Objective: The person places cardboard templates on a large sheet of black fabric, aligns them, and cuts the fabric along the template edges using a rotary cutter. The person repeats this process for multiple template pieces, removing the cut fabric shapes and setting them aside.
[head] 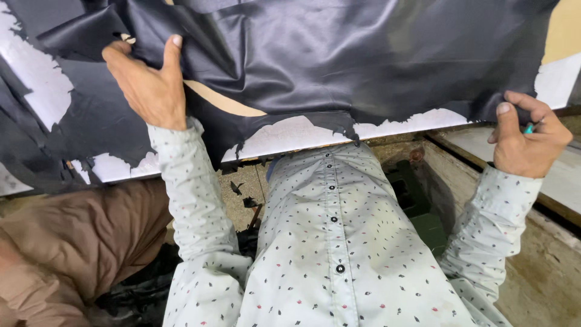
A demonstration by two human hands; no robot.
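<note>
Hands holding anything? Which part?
Both grip the dark cloth: left hand a fold near its left end, right hand its right edge.

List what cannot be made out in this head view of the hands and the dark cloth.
- Dark cloth: its full shape is cut off by the top and left edges.
- Left hand: fingertips hidden behind a cloth fold.
- Right hand: only a sliver of a teal thing shows in its grip; its kind is unclear.
- Table: mostly covered by cloth.
- Brown garment: wearer cut off by the left edge.
</note>
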